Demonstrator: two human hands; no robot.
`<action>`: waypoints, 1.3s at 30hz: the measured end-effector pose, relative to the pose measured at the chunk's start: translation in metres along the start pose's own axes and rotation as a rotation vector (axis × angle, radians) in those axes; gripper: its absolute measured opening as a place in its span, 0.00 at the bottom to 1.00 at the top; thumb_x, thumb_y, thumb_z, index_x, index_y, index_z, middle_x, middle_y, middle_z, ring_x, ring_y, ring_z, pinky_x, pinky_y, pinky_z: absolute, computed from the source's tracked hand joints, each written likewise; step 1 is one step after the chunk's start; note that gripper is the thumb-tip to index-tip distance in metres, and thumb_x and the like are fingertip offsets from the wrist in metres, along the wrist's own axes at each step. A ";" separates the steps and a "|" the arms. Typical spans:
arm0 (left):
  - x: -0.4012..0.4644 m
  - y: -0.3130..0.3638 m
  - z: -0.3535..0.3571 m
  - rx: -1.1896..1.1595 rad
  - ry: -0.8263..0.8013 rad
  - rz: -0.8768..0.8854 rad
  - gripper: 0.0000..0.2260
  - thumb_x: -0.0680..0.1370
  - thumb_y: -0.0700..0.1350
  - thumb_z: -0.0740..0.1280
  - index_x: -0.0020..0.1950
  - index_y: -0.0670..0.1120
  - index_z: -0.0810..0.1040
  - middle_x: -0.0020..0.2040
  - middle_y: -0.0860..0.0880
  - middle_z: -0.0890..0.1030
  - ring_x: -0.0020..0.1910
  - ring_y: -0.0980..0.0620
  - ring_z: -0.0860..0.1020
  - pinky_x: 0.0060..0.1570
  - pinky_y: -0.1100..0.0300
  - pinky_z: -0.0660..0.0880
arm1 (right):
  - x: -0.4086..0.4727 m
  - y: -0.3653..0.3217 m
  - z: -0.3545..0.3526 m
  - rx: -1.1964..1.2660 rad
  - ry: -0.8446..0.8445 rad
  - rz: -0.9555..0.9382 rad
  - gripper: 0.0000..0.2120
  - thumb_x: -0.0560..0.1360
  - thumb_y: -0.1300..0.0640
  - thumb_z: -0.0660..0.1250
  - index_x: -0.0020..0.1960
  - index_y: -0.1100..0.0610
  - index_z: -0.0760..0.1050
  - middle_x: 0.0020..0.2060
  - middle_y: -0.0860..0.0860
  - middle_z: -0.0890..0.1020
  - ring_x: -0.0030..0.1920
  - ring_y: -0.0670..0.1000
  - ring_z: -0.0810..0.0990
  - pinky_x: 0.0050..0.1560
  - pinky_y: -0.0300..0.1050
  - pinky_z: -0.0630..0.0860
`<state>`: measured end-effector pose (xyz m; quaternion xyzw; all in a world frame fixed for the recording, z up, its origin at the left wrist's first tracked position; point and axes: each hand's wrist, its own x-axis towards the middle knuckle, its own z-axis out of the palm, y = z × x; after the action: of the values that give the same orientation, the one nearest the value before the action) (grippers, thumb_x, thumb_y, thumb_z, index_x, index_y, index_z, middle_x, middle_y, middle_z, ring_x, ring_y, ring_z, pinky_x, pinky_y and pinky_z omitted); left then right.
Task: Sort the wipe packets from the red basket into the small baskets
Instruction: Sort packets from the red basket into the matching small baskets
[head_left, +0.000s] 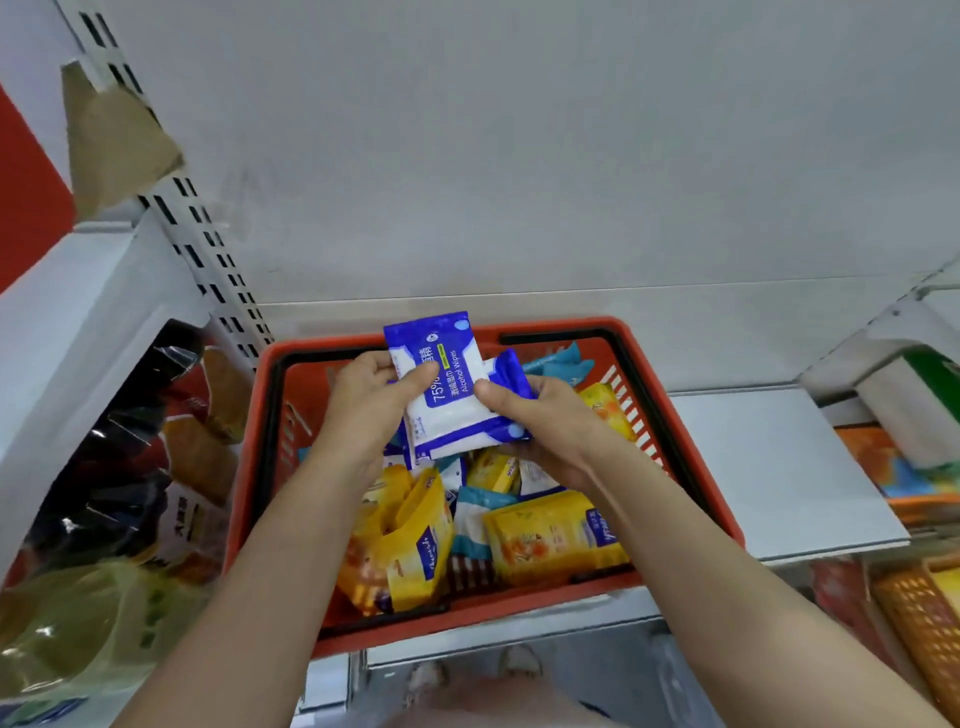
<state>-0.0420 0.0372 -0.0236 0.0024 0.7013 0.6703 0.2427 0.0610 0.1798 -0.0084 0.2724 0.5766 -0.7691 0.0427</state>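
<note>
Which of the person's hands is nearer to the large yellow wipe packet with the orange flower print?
Right. The right hand is just above the large yellow flower-print packet, holding blue-and-white alcohol wipe packets; the left hand is farther, up-left.

The basket (670, 395) sits on a shelf (769, 467), with a wall (519, 156) behind it. Loose packets (550, 535) lie in the basket. Above the basket, both hands, left (371, 400) and right (550, 421), hold a packet (447, 384). Left of the basket stand bags (130, 467). Right of the basket lies a box (914, 395), and a small basket (924, 623) sits lower, nearer the viewer.
</note>
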 end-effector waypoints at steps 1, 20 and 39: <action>0.002 -0.002 0.001 -0.039 0.022 -0.021 0.15 0.75 0.44 0.73 0.58 0.42 0.76 0.49 0.44 0.85 0.42 0.48 0.85 0.37 0.54 0.81 | -0.003 0.003 -0.006 0.059 0.019 -0.007 0.11 0.75 0.57 0.72 0.56 0.60 0.77 0.47 0.54 0.86 0.44 0.48 0.85 0.38 0.38 0.80; -0.182 -0.059 0.242 -0.022 -0.313 0.212 0.04 0.80 0.44 0.65 0.53 0.50 0.78 0.50 0.48 0.84 0.42 0.52 0.82 0.43 0.56 0.80 | -0.257 0.104 -0.229 0.578 0.583 -0.310 0.11 0.78 0.61 0.67 0.59 0.62 0.78 0.49 0.58 0.85 0.46 0.54 0.85 0.48 0.49 0.83; -0.402 -0.205 0.591 0.223 -0.899 -0.028 0.13 0.73 0.40 0.74 0.57 0.46 0.80 0.49 0.44 0.86 0.43 0.47 0.85 0.47 0.51 0.81 | -0.526 0.215 -0.550 0.347 1.252 -0.304 0.15 0.71 0.63 0.75 0.53 0.53 0.73 0.52 0.57 0.83 0.43 0.53 0.86 0.30 0.40 0.78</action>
<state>0.5814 0.4397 -0.0714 0.3097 0.5942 0.5198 0.5299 0.7923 0.4788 -0.0502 0.5861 0.3926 -0.5449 -0.4532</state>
